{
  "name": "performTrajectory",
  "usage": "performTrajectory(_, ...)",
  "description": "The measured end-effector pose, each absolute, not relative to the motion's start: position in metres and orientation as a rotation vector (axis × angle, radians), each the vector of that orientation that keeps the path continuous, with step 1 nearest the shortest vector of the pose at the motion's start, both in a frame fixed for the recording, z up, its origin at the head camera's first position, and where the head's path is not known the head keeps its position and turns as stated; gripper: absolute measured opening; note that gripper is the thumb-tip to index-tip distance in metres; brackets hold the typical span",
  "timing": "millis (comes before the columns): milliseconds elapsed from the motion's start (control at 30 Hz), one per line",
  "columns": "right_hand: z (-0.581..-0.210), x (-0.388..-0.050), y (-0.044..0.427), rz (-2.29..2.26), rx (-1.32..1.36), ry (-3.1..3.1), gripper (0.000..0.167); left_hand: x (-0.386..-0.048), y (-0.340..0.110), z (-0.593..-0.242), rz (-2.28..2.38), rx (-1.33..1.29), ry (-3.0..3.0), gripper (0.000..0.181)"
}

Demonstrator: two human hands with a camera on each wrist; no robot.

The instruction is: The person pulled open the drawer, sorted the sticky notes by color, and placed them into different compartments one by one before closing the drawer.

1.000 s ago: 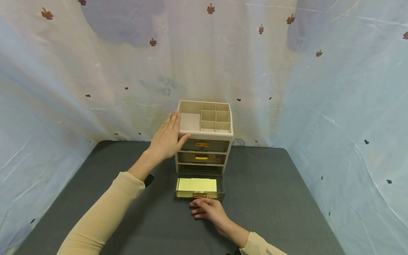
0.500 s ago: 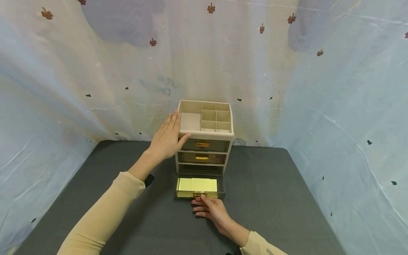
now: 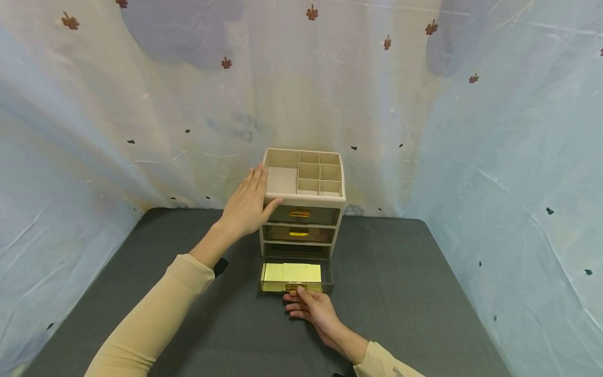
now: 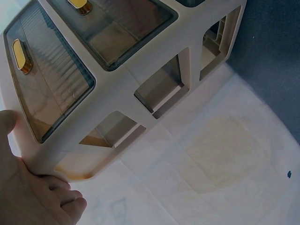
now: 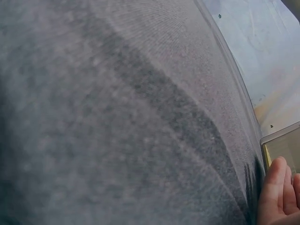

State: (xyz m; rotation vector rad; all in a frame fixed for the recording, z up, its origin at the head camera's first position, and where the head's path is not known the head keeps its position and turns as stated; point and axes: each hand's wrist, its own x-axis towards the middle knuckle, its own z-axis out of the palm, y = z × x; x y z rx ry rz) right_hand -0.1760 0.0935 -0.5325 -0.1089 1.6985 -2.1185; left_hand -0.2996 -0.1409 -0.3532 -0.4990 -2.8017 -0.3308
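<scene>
A cream desktop drawer organizer [image 3: 306, 199] stands at the middle of the table, with dark see-through drawers. My left hand [image 3: 245, 201] rests along its upper left side, fingers straight and thumb toward the front; the left wrist view shows that hand [image 4: 35, 192] at the organizer's top corner. The bottom drawer [image 3: 327, 283] is pulled out and holds pale yellow sticky note pads [image 3: 301, 273]. At its gold handle [image 3: 289, 287] my right hand [image 3: 317, 311] pinches with the thumb above and fingers below. The right wrist view catches this hand [image 5: 279, 197] at the drawer's front, partly cut off.
The organizer's top tray has several compartments [image 3: 308, 171]. Two upper drawers [image 3: 275, 233] are pushed in. A dark grey cloth [image 3: 391, 293] covers the table. A pale patterned curtain [image 3: 301, 94] hangs close behind and along both sides.
My right thumb has come up onto the drawer's gold handle, and the hand has shifted slightly right. The left hand, the organizer and the pulled-out drawer look the same.
</scene>
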Motion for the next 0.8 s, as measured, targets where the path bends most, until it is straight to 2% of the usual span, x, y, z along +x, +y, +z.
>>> performTrajectory(800,-0.527,-0.189,0.082,-2.176,-0.084,1.737,0.048,-0.298,-0.14,-0.352,-0.319,-0.492,-2.793,0.089)
